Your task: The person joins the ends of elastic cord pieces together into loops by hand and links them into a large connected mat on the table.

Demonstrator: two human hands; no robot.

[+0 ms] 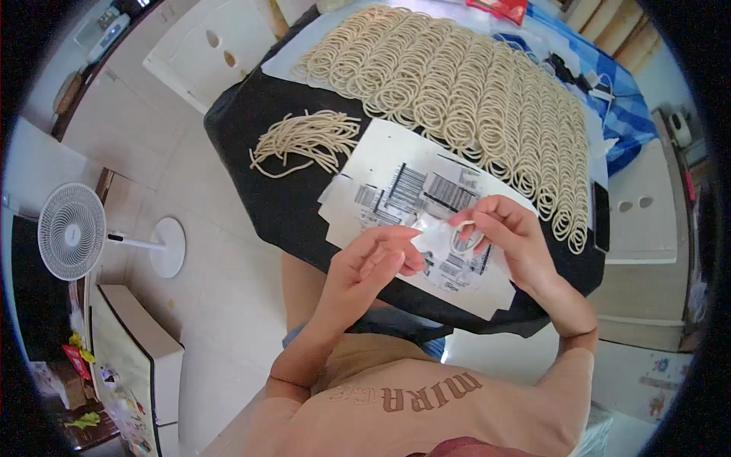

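My right hand [506,236] pinches a small cream-coloured ring [463,238] between thumb and fingertips, over a white board [365,160] printed with barcodes. Just left of the ring, my left hand [371,266] hovers with its fingers partly curled and the index finger stretched out; I see nothing in it. A shiny clear plastic patch [435,234] lies on the board between my hands. To the upper left, a bundle of loose cream strips [308,141] rests on the black table cover [255,194]. Overlapping rows of similar rings [464,91] spread beyond the board.
A dark phone [601,217] lies at the table's right edge. White chairs stand at the upper left [213,49] and right [647,206]. A white fan [72,232] is on the left. Behind the rings are a red packet [499,9] and blue checked cloth [628,91].
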